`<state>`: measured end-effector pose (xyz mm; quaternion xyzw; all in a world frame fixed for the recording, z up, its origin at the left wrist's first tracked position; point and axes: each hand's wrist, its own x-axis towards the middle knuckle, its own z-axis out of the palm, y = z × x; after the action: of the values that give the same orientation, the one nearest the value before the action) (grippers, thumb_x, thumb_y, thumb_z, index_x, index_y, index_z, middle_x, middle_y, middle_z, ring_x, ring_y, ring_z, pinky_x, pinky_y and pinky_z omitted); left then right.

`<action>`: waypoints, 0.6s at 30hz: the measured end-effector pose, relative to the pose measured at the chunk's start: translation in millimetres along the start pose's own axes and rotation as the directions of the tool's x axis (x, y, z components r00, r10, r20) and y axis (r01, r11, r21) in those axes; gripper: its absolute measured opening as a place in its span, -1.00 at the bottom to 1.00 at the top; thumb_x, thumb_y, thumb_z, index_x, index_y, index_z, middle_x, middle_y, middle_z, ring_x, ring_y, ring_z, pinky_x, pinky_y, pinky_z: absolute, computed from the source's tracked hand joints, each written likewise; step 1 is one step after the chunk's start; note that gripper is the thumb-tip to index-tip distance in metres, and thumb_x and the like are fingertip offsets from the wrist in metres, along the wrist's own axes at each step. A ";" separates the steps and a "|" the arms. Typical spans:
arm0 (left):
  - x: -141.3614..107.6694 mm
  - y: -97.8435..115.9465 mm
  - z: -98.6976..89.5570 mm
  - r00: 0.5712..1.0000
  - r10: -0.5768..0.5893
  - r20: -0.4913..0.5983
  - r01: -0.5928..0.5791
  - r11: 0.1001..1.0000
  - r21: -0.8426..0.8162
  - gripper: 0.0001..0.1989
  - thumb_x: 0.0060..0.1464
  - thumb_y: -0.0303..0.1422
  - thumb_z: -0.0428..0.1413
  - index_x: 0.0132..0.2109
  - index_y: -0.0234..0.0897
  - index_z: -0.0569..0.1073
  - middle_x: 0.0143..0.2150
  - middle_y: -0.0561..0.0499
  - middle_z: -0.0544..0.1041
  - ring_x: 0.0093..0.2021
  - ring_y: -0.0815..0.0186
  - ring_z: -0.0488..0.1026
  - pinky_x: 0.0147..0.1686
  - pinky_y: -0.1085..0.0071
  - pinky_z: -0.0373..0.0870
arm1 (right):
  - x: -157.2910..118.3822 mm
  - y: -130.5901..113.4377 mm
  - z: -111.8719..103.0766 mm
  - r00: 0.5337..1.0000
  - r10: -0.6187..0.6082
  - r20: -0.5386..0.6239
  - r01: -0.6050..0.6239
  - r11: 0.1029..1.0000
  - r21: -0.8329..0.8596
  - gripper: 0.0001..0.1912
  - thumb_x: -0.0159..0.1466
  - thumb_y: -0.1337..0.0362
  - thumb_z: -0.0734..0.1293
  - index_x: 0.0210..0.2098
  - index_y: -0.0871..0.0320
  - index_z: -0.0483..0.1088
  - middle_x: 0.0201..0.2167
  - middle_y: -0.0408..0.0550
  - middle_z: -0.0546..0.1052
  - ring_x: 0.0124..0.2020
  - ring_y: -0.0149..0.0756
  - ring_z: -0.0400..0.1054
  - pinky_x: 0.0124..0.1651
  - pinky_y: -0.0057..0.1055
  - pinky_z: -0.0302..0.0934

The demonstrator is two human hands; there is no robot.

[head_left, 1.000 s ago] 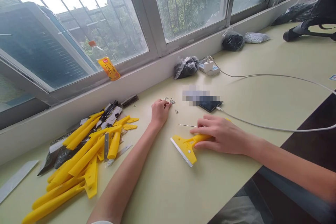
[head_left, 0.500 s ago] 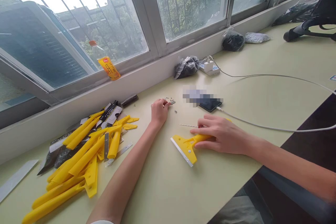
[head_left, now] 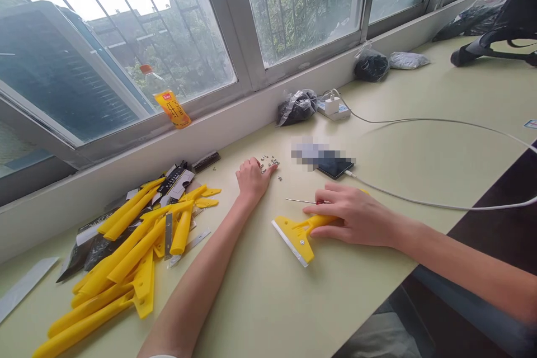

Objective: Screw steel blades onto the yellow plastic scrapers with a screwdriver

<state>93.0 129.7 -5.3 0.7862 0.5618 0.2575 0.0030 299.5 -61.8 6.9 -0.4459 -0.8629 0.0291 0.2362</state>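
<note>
While the right hand (head_left: 350, 215) curls around the yellow scraper (head_left: 298, 238) and the screwdriver (head_left: 300, 201) over the table (head_left: 260, 296), the left hand (head_left: 253, 180), whose grip cannot be made out, would best single out one of the small screws (head_left: 274, 161) without scattering the others.

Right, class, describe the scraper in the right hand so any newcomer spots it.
On the pale table beneath the windows, find the right hand. It holds a yellow scraper. Unlike the yellow handles heaped at left, it lies apart, a pale strip along its front edge.
</note>
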 end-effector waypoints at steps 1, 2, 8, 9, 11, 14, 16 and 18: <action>-0.4 0.4 -0.4 1.000 -0.013 0.005 0.013 1.000 0.011 -0.55 0.15 0.06 0.16 -0.17 -0.28 0.46 -0.16 -0.23 0.57 -0.09 -0.03 0.48 -0.14 0.21 0.28 | -0.2 0.1 0.0 1.000 0.001 0.004 -0.001 1.000 -0.002 -0.60 0.39 -0.09 0.29 0.04 -0.02 0.53 -0.29 -0.04 0.49 -0.26 -0.22 0.28 -0.23 -0.34 0.16; -0.6 0.8 -0.7 1.000 -0.020 0.011 0.020 1.000 0.018 -0.56 0.16 0.05 0.16 -0.19 -0.27 0.45 -0.20 -0.21 0.57 -0.13 -0.01 0.50 -0.17 0.23 0.28 | -0.2 0.2 0.1 1.000 0.002 0.007 -0.002 1.000 -0.003 -0.61 0.39 -0.09 0.29 0.04 -0.02 0.52 -0.29 -0.05 0.49 -0.26 -0.22 0.28 -0.22 -0.33 0.16; 1.0 -1.6 -1.1 0.999 0.009 0.047 -0.008 1.000 -0.026 -0.73 0.23 -0.11 0.15 -0.26 -0.23 0.44 -0.27 -0.11 0.59 -0.25 0.11 0.50 -0.31 0.33 0.25 | 0.3 -0.9 0.3 1.000 -0.004 -0.008 0.004 1.000 -0.003 -0.61 0.39 -0.08 0.29 0.02 -0.02 0.54 -0.30 -0.03 0.50 -0.27 -0.22 0.28 -0.23 -0.34 0.17; 1.5 -2.8 -1.2 0.999 0.017 0.046 -0.015 0.999 -0.040 -0.75 0.23 -0.14 0.15 -0.27 -0.23 0.45 -0.28 -0.10 0.59 -0.26 0.12 0.50 -0.31 0.33 0.25 | 0.4 -1.1 0.1 1.000 -0.005 -0.011 0.005 1.000 -0.002 -0.61 0.39 -0.08 0.29 0.01 -0.01 0.54 -0.30 -0.03 0.50 -0.28 -0.22 0.28 -0.23 -0.34 0.17; 2.2 -5.3 -1.5 0.998 0.037 0.043 -0.034 0.997 -0.070 -0.78 0.24 -0.19 0.16 -0.30 -0.22 0.45 -0.29 -0.08 0.58 -0.27 0.16 0.49 -0.30 0.34 0.26 | 0.4 -1.2 -0.3 1.000 -0.003 -0.011 0.003 1.000 0.000 -0.61 0.38 -0.08 0.29 0.01 -0.01 0.54 -0.30 -0.03 0.50 -0.28 -0.22 0.28 -0.23 -0.34 0.17; 2.4 -7.8 -1.8 0.997 0.069 0.037 -0.065 0.992 -0.113 -0.81 0.24 -0.26 0.16 -0.33 -0.22 0.45 -0.30 -0.06 0.58 -0.27 0.19 0.48 -0.28 0.35 0.28 | 0.2 -0.9 -0.4 1.000 0.000 -0.003 0.000 1.000 0.004 -0.62 0.39 -0.08 0.29 0.01 -0.02 0.54 -0.30 -0.04 0.49 -0.27 -0.22 0.28 -0.22 -0.33 0.17; 1.9 -8.4 -1.8 0.996 0.082 0.032 -0.077 0.987 -0.140 -0.83 0.24 -0.30 0.16 -0.34 -0.22 0.46 -0.30 -0.05 0.57 -0.28 0.20 0.47 -0.26 0.35 0.29 | -0.1 -0.6 -0.2 1.000 0.000 -0.003 0.000 1.000 0.005 -0.62 0.39 -0.08 0.29 0.01 -0.02 0.54 -0.29 -0.04 0.49 -0.26 -0.22 0.28 -0.22 -0.33 0.16; 1.0 -8.3 -1.8 0.996 0.085 0.024 -0.080 0.983 -0.165 -0.84 0.23 -0.32 0.15 -0.34 -0.22 0.47 -0.29 -0.05 0.58 -0.28 0.20 0.47 -0.25 0.34 0.30 | -0.3 -0.3 0.2 1.000 0.001 -0.007 -0.001 1.000 0.007 -0.62 0.39 -0.08 0.29 0.01 -0.03 0.54 -0.29 -0.04 0.49 -0.26 -0.22 0.28 -0.22 -0.34 0.16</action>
<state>85.2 133.2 -5.8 0.8098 0.5054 0.2906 0.0656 299.3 -62.1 6.8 -0.4456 -0.8617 0.0307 0.2409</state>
